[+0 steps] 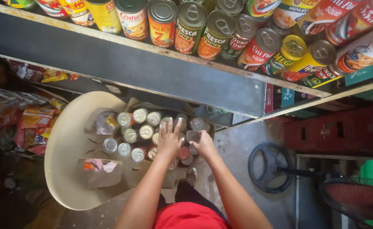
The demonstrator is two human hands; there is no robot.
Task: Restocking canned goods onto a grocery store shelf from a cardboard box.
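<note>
a person's left hand (169,138) lies spread and right hand (203,145) curls, grip unclear, on small silver-topped metal tins (137,131) in a cardboard box (106,171) on a beige plastic chair (68,144); rigid, probably weighty, best grasped round the sides.

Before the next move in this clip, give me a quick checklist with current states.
1. Left hand on the cans in the box: ok, spread flat over the tops.
2. Right hand on a can: ok it touches them, grip cannot tell.
3. Cans standing upright in the box: ok, lids face up.
4. Box resting on the beige chair: ok, sits on the seat.
5. Shelf cans overhead: not ok, rows already fill the visible edge.
6. Floor by the fan base: cannot tell.
</note>
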